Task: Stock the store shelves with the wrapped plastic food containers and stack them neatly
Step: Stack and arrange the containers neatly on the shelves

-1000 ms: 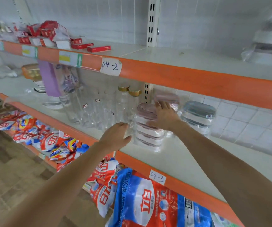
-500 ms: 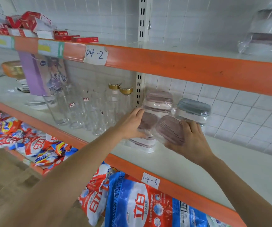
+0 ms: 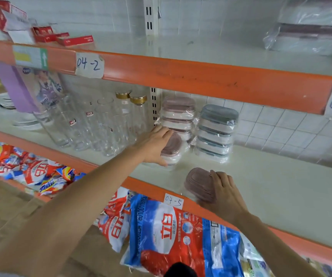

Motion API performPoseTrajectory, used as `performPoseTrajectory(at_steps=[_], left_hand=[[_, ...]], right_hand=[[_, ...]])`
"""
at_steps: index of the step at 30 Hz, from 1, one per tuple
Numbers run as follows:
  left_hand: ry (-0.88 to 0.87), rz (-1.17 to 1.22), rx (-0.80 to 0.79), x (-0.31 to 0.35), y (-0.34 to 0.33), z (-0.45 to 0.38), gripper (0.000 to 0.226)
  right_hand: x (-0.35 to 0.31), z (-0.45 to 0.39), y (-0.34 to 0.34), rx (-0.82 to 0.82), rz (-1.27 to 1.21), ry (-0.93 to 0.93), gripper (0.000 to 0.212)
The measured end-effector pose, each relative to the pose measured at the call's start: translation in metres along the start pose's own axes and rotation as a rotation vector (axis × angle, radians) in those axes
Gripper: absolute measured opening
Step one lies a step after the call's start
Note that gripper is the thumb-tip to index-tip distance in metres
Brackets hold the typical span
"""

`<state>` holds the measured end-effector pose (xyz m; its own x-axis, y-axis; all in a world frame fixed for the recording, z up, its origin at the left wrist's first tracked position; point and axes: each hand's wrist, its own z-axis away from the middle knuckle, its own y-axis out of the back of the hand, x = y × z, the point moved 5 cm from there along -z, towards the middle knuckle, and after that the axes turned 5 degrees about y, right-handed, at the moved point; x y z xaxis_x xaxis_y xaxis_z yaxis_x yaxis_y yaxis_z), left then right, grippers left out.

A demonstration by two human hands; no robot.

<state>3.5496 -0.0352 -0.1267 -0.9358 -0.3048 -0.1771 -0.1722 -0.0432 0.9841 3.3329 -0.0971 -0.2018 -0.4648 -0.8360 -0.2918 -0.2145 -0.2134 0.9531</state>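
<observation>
Nearest, beside the "04-5" tag point(image 3: 173, 200) on the shelf edge, the right hand point(image 3: 226, 193) grips a pink-lidded wrapped container point(image 3: 199, 184), while beyond the tag the left hand point(image 3: 154, 145) curls around another pink container stack point(image 3: 172, 148); above, "04-2" point(image 3: 89, 64).

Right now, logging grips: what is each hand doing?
Left hand: grips front pink-lidded pack.
Right hand: holds separate pink-lidded pack.
</observation>
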Motion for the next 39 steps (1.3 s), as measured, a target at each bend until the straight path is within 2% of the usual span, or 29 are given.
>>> performPoseTrajectory(at_steps=[3, 8, 11, 17, 22, 33, 39], left_hand=[[-0.029, 0.050, 0.007, 0.007, 0.007, 0.032, 0.119], [-0.002, 0.154, -0.170, 0.003, 0.029, 0.085, 0.123], [0.012, 0.157, -0.217, -0.001, 0.060, 0.119, 0.121], [0.045, 0.164, -0.202, -0.010, 0.133, 0.178, 0.119], [0.040, 0.183, -0.116, -0.014, 0.200, 0.206, 0.119], [0.082, 0.141, 0.062, -0.012, 0.300, 0.175, 0.127], [0.045, 0.077, 0.097, -0.009, 0.340, 0.111, 0.107]], right_hand=[[-0.022, 0.013, 0.010, -0.086, 0.067, 0.043, 0.101], [-0.056, 0.038, 0.045, -0.107, 0.120, 0.149, 0.095], [-0.078, 0.055, 0.080, -0.089, 0.161, 0.199, 0.097], [-0.130, 0.081, 0.150, -0.089, 0.138, 0.294, 0.100], [-0.159, 0.096, 0.204, -0.044, 0.161, 0.332, 0.100], [-0.154, 0.087, 0.315, 0.166, 0.227, 0.297, 0.096], [-0.119, 0.047, 0.373, 0.191, 0.309, 0.298, 0.099]])
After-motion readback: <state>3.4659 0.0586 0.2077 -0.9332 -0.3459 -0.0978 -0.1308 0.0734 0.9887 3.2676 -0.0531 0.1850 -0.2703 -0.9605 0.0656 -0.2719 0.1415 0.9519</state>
